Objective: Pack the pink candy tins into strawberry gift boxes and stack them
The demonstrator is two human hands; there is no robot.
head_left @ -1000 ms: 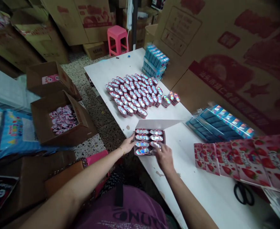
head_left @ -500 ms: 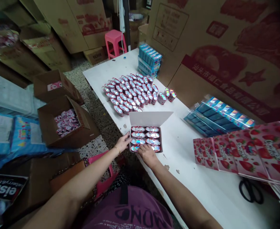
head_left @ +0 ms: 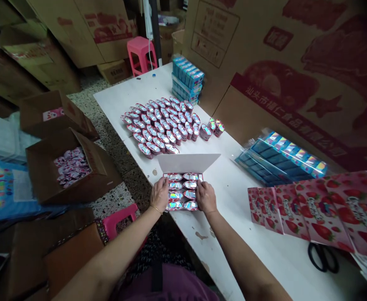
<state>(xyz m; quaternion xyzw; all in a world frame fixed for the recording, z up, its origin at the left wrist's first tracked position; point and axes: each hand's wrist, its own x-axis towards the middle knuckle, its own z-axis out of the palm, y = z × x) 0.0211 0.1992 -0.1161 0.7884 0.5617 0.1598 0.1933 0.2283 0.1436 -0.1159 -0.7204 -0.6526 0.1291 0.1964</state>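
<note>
A white display box (head_left: 183, 193) lies on the white table with its lid flap (head_left: 188, 163) folded open toward the far side. Foil-topped cups (head_left: 183, 194) fill it in two columns, their silver lids facing up. My left hand (head_left: 159, 194) clasps the box's left side, and my right hand (head_left: 206, 197) clasps its right side. Beyond the flap, a large group of loose red-and-silver foil cups (head_left: 158, 123) stands packed together on the table (head_left: 130, 98). Three more cups (head_left: 213, 127) stand apart to the right.
A stack of blue packs (head_left: 186, 77) stands at the table's far end. Wrapped blue packs (head_left: 280, 156), pink strawberry cartons (head_left: 302, 213) and black-handled scissors (head_left: 322, 257) lie to the right. On the floor at left, a cardboard box (head_left: 70, 167) holds wrapped sweets.
My right hand has moved off the cups to the box's right side. My left hand has shifted up along the left side. The view has swung slightly, and the box now sits square between my hands.
</note>
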